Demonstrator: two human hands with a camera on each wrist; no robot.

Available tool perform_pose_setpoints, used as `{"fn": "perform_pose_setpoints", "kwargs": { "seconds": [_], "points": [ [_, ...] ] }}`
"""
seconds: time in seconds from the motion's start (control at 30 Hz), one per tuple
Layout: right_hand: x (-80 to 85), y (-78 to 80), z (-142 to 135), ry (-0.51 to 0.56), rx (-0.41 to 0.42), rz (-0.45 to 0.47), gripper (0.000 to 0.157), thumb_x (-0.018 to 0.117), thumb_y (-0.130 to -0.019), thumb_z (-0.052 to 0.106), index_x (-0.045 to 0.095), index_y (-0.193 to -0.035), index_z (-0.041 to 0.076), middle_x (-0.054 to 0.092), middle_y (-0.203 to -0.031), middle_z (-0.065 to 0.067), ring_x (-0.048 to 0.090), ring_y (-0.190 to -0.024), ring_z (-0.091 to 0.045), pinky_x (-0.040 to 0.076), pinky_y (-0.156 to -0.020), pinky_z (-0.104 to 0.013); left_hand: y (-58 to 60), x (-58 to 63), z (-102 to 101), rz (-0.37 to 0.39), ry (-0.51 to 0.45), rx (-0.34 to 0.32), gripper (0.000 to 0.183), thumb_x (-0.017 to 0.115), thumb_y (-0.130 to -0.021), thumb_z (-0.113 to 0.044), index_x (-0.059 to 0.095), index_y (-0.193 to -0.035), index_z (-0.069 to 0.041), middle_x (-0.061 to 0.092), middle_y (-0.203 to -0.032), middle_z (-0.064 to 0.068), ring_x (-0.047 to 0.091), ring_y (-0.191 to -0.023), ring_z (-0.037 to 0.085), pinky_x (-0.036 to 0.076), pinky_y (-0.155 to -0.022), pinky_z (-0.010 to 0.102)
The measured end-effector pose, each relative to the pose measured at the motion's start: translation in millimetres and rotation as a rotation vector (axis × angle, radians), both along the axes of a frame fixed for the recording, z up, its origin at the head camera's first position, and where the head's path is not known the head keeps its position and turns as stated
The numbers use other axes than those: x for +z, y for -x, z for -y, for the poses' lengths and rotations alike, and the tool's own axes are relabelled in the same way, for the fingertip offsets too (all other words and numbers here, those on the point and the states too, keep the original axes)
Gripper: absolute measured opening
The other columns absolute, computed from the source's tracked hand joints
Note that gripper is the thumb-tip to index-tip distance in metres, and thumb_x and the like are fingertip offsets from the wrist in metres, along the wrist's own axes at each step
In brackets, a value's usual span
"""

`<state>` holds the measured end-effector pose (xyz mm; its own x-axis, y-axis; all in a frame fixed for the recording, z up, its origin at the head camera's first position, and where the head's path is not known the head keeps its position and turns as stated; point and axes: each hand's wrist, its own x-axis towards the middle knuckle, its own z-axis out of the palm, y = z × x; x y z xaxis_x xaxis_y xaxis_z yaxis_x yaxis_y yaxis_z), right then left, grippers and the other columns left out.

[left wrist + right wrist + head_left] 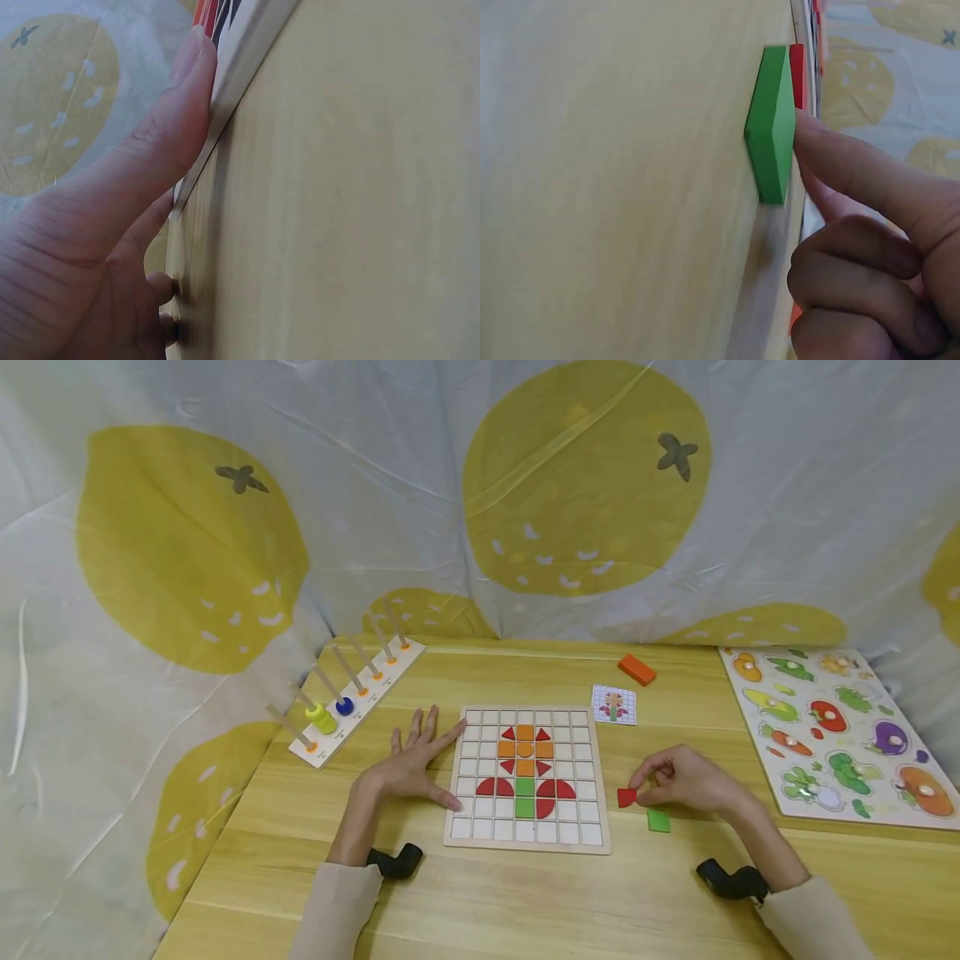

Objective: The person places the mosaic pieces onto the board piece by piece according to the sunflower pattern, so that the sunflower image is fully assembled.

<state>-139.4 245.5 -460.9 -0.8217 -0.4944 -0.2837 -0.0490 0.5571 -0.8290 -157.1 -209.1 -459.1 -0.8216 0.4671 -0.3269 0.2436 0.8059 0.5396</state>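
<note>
A wooden grid board (pixel 453 827) holds a figure of orange, red and green pieces. My left hand (pixel 408 768) lies at its left side with fingers spread, thumb and index finger touching the frame. In the left wrist view the thumb (pixel 169 124) presses along the board's edge. Right of the board, my right hand (pixel 684 783) pinches a red quarter-circle piece (pixel 626 798) between thumb and index finger, low at the table. Just below that hand lies a green square piece (pixel 658 821). In the right wrist view the green piece (pixel 771 127) partly hides the red one (pixel 798 75).
A pattern card (pixel 614 705) lies beyond the board's right corner, near an orange block (pixel 637 670). At the far left stands a peg rack (pixel 330 745) with yellow and blue rings. A vegetable puzzle board (pixel 802 768) lies at the right. Lemon-print cloth (pixel 390 510) hangs behind the table.
</note>
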Motion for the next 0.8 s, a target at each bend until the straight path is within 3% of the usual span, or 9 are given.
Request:
{"fn": "perform_pose_setpoints", "kwargs": {
  "seconds": [0.27, 0.43, 0.67, 0.8],
  "points": [
    [1.9, -1.7, 7.5, 0.077, 0.042, 0.032, 0.03, 0.081, -0.087, 0.007, 0.073, -0.114, -0.003, 0.036, -0.063, 0.005, 0.034, -0.057, -0.004, 0.033, -0.055, -0.02, 0.2, -0.6, -0.4, 0.003, 0.004, 0.004, 0.126, 0.091, -0.072, -0.051, 0.012, -0.168, -0.03, -0.027, -0.169, 0.021, -0.031, -0.155, 0.044, -0.02, -0.118, 0.075],
    [0.8, -1.1, 8.3, 0.098, 0.06, 0.055, 0.026, 0.079, -0.089, 0.006, 0.076, -0.113, -0.002, 0.041, -0.065, 0.005, 0.036, -0.057, -0.004, 0.031, -0.053, -0.02, 0.3, -1.0, -0.8, 0.003, 0.009, 0.005, 0.126, 0.091, -0.072, -0.052, 0.012, -0.168, -0.031, -0.026, -0.17, 0.02, -0.03, -0.155, 0.044, -0.02, -0.118, 0.075],
    [1.5, -0.6, 10.4, 0.096, 0.094, 0.056, 0.031, 0.079, -0.088, 0.005, 0.075, -0.118, -0.001, 0.032, -0.063, 0.004, 0.031, -0.057, -0.004, 0.028, -0.054, -0.021, 0.0, -0.6, 0.0, -0.003, 0.008, -0.001, 0.126, 0.091, -0.072, -0.053, 0.012, -0.168, -0.03, -0.027, -0.169, 0.021, -0.03, -0.155, 0.045, -0.019, -0.117, 0.075],
    [0.0, -1.6, 11.4, 0.099, 0.111, 0.062, 0.027, 0.079, -0.087, 0.004, 0.074, -0.113, -0.002, 0.035, -0.063, 0.005, 0.034, -0.057, -0.003, 0.03, -0.054, -0.019, -0.1, 0.0, -0.1, -0.005, 0.012, -0.003, 0.126, 0.091, -0.072, -0.053, 0.012, -0.168, -0.03, -0.026, -0.169, 0.022, -0.03, -0.155, 0.045, -0.019, -0.118, 0.075]
  ]
}}
